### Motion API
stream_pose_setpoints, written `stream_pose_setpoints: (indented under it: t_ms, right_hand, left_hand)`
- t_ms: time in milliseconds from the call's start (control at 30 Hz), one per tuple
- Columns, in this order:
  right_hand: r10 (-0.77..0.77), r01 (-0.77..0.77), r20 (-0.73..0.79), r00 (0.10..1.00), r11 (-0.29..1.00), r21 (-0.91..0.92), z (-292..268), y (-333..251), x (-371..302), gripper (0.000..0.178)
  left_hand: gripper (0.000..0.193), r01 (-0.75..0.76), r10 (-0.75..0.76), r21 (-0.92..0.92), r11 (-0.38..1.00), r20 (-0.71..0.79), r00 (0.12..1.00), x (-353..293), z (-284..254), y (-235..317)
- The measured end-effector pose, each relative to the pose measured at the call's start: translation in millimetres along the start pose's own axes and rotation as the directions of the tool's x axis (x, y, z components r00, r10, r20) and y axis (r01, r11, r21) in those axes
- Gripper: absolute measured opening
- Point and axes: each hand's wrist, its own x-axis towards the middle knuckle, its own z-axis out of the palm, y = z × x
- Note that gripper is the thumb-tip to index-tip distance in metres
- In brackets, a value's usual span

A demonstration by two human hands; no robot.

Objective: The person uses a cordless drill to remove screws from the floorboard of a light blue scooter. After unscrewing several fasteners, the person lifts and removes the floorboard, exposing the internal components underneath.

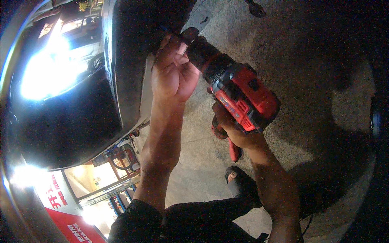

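My right hand (239, 131) is wrapped round the grip of a red and black cordless drill (251, 95). The drill slants up and left, its dark chuck (198, 52) pointing at the lower edge of a dark, glossy vehicle body (131, 48). Beside the chuck, my left hand (174, 79) is raised with its fingers curled in at that edge. The fingertips lie in deep shadow, so what they hold is hidden. Whether the drill's tip touches anything cannot be seen. Below my right hand a red piece (234, 150) shows, partly covered.
Grey concrete floor (194, 162) spreads under my arms, with broad shadows on the right. My foot in a dark sandal (239, 180) stands below the drill. At lower left is a lit shopfront with a red and white sign (69, 206). A small dark object (255, 8) lies at the top.
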Motion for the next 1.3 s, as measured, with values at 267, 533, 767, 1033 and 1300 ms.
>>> stream_pose_setpoints:
  t_ms: [267,533,767,1033,1300]
  right_hand:
    - [-0.043,0.042,-0.022,0.999,0.998,-0.043,0.9,1.4,3.4,0.01]
    - [-0.094,0.09,-0.044,0.995,0.992,-0.09,10.0,2.4,0.0,0.012]
    - [-0.156,0.143,-0.075,0.985,0.978,-0.149,9.7,2.2,-1.2,0.013]
    - [-0.251,0.229,-0.106,0.962,0.956,-0.185,10.1,-3.6,5.2,0.015]
    - [-0.153,0.139,-0.058,0.986,0.97,-0.2,14.5,10.4,-2.9,0.02]
  left_hand:
    - [0.029,-0.071,0.074,0.097,0.993,-0.026,0.997,-5.5,6.3,-4.2]
    - [0.029,-0.089,0.089,0.096,0.991,0.006,0.996,-4.3,-7.8,3.2]
    - [0.03,-0.118,0.115,0.099,0.988,0.038,0.993,-3.0,4.4,-0.5]
    - [0.033,-0.048,0.044,0.099,0.994,0.046,0.998,-5.3,-13.1,11.0]
    - [0.032,-0.127,0.128,0.036,0.991,-0.001,0.992,0.3,-8.1,2.7]
